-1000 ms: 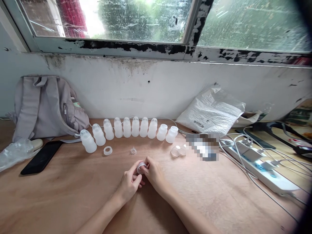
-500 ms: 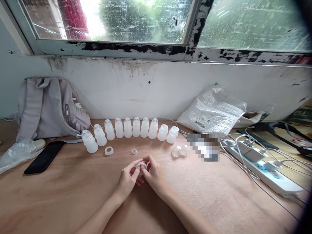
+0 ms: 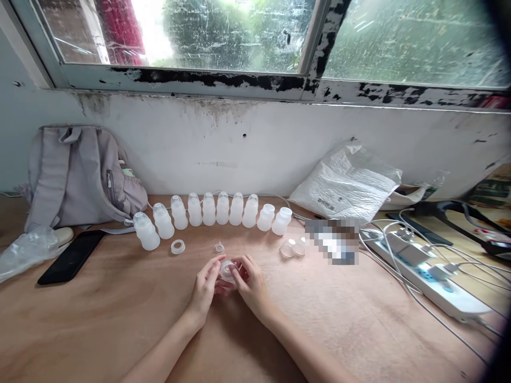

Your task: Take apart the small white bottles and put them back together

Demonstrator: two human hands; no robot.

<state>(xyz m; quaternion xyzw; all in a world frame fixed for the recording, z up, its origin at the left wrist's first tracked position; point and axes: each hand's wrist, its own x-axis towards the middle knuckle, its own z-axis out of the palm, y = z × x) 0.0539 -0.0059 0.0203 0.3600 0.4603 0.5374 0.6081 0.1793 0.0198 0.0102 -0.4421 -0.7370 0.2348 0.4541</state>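
Note:
My left hand (image 3: pixel 205 290) and my right hand (image 3: pixel 251 284) meet over the wooden table (image 3: pixel 120 319), both pinched on a small white ring with a clear teat (image 3: pixel 227 270) held between their fingertips. Just beyond them a loose clear teat (image 3: pixel 219 247) lies on the table. A loose white screw ring (image 3: pixel 178 247) lies to the left. Behind these stands a curved row of several small white bottles (image 3: pixel 208 210); most wear clear caps, and the two at the right end are open. Two clear caps (image 3: pixel 293 248) lie to the right.
A grey backpack (image 3: pixel 75 173) leans on the wall at the left, with a black phone (image 3: pixel 71 256) and crumpled clear plastic (image 3: pixel 24 250) before it. A white plastic bag (image 3: pixel 345 183) lies at the back right. A white power strip (image 3: pixel 431 279) with cables fills the right side.
Both hands have edged a little farther from me. The ring has turned in my fingers, so its teat side now faces me.

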